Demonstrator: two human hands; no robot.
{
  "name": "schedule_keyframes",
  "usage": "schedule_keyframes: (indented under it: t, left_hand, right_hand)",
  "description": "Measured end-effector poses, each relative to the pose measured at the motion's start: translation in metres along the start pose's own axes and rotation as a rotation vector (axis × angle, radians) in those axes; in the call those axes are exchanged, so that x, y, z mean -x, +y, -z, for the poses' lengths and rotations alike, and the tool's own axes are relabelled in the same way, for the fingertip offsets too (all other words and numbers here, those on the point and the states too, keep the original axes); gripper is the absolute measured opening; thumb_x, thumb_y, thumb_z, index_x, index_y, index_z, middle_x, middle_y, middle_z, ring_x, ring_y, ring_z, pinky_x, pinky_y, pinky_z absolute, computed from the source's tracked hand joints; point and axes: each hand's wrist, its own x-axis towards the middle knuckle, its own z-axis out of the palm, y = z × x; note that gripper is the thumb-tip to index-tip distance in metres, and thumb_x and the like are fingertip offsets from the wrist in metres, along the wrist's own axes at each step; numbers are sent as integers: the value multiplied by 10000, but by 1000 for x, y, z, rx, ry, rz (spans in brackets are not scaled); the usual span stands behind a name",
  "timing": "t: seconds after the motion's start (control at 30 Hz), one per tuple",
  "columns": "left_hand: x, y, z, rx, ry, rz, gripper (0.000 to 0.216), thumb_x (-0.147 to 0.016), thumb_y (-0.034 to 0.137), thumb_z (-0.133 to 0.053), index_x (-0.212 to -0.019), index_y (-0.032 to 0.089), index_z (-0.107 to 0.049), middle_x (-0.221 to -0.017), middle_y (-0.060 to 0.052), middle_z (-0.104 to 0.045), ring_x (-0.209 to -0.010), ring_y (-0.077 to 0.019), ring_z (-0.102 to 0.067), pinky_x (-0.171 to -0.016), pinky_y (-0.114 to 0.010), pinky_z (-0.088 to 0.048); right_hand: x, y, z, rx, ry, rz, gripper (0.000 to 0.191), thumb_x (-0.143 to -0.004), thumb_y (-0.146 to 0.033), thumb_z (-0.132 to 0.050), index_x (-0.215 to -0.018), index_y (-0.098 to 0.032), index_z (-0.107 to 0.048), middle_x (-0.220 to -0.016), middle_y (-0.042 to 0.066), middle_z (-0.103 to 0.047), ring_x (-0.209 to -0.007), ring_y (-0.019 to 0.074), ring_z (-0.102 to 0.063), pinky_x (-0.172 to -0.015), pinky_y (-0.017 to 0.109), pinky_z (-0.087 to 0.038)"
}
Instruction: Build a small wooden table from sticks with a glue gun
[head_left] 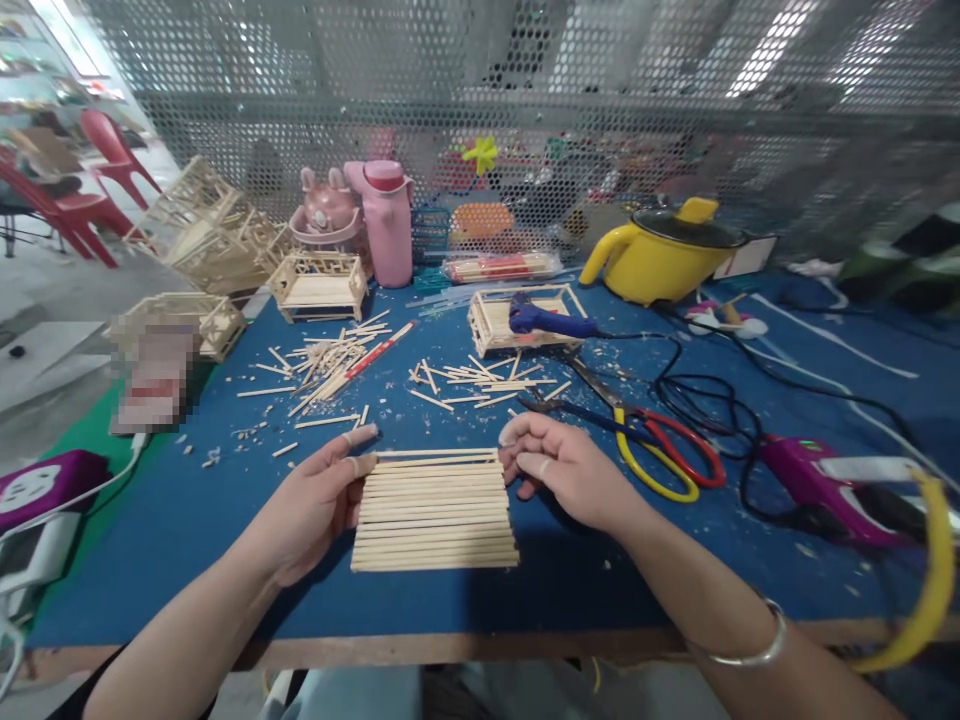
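A flat panel of thin wooden sticks (435,515), laid side by side, is held just above the blue table near its front edge. My left hand (326,495) grips its upper left corner, thumb on top and fingers partly hidden beneath. At the upper right corner, my right hand (566,470) has its curled fingers and thumb closed around the stick ends. The topmost stick (435,455) lies with a narrow gap between it and the others. Beyond my hands are loose piles of sticks, one to the left (330,365) and one in the middle (487,380).
Red-and-yellow-handled scissors (660,450) and dark pliers (585,415) lie right of my right hand. A blue glue gun (551,320) rests on a small stick frame (487,335). Cables, a yellow pot (664,265), a pink flask (388,230) and a phone (154,380) surround the work area.
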Motion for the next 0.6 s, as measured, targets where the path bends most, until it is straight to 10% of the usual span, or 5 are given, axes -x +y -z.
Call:
schedule_keyframes:
  t: [0.6]
  left_hand:
    - [3,1,0,-11,26,-6,447,-807,156,-545,-1250,184,-489,-730,-28,-653,-605,-137,-647,-553,-234,-513]
  right_hand:
    - [4,5,0,182,-6,88,103,-768,-150,-466,-808,-177,-557,-713,3,-594,-623,119,-589,-520,224,-459]
